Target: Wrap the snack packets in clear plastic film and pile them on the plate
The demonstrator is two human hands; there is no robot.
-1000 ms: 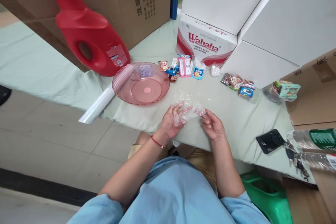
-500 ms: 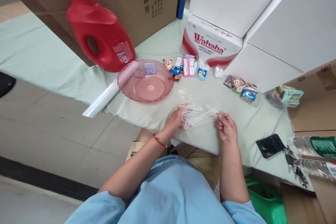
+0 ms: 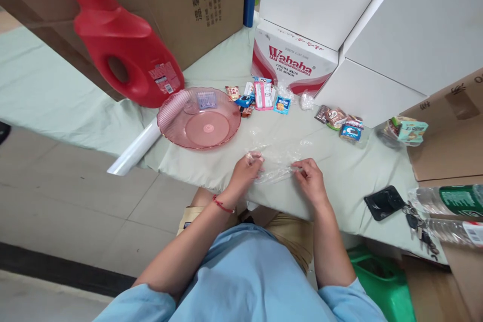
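A thin sheet of clear plastic film (image 3: 277, 153) lies spread and wrinkled on the cloth in front of me. My left hand (image 3: 248, 166) pinches its left edge between thumb and fingers. On the opposite side, my right hand (image 3: 308, 177) grips the film near its right edge with the fingertips. Whether the film is a bag or a single sheet, I cannot tell. Up and to the left of my left hand rests a pink ribbed plate (image 3: 230, 128) with a small packet (image 3: 207, 100) in it. A white roll (image 3: 132, 153) sticks out over the table edge beside the plate.
Behind the plate stands a red detergent bottle (image 3: 132, 55). Several snack packets (image 3: 263, 95) lie before a Wahaha box (image 3: 294, 63); more snacks (image 3: 335, 116) sit farther right. A black wallet (image 3: 384, 203), keys (image 3: 418, 226) and plastic bottles (image 3: 426, 198) are at the right edge.
My left hand has come out from the film and now pinches its edge. My right hand has moved left, and the film lies flatter and wider. The view has shifted slightly.
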